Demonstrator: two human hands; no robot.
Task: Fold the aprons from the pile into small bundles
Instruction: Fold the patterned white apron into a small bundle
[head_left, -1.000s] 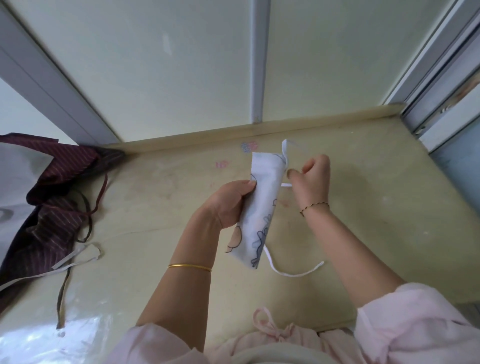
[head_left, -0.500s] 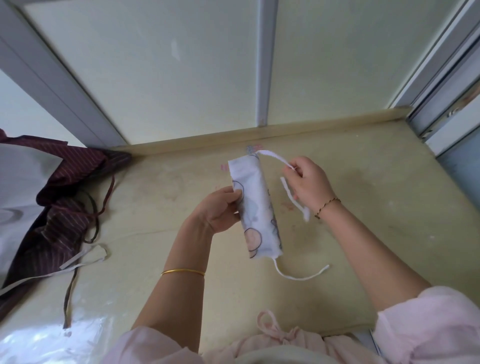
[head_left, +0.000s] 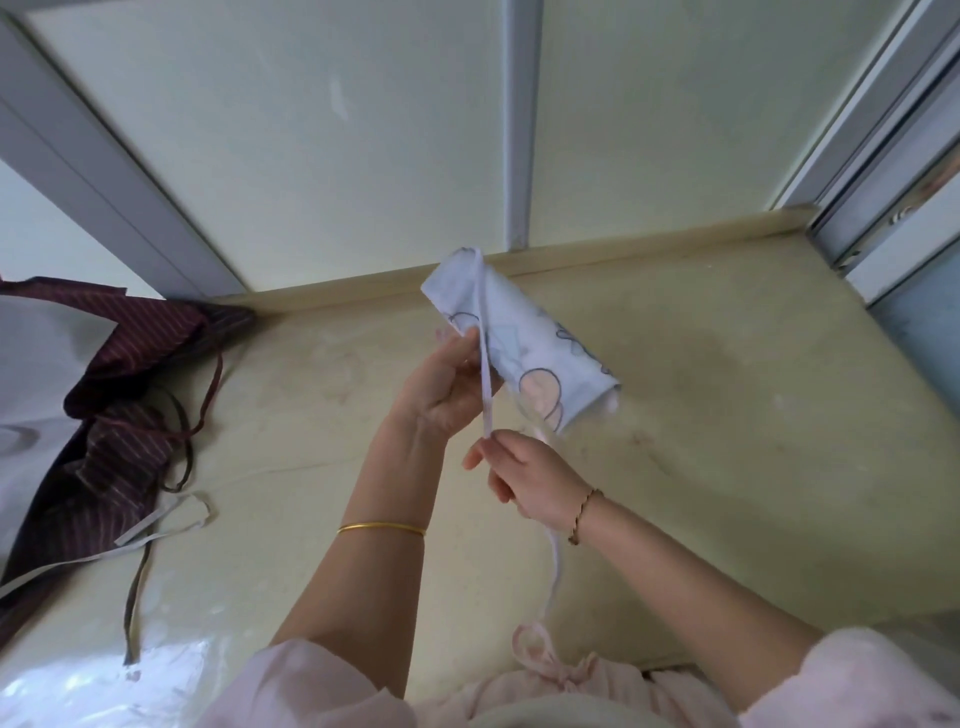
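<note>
Now | left hand (head_left: 445, 392) grips one rolled apron (head_left: 540, 343) | right hand (head_left: 530, 483) pinches one strap (head_left: 487, 395) (taut)

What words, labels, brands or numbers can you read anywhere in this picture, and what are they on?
No text can be read anywhere.
Rolled apron: only drawn outlines and a pink round shape, no letters.
White strap: blank.
White sheet at the left: a grey curved mark, not readable as text.
Striped aprons: stripes only.
</note>
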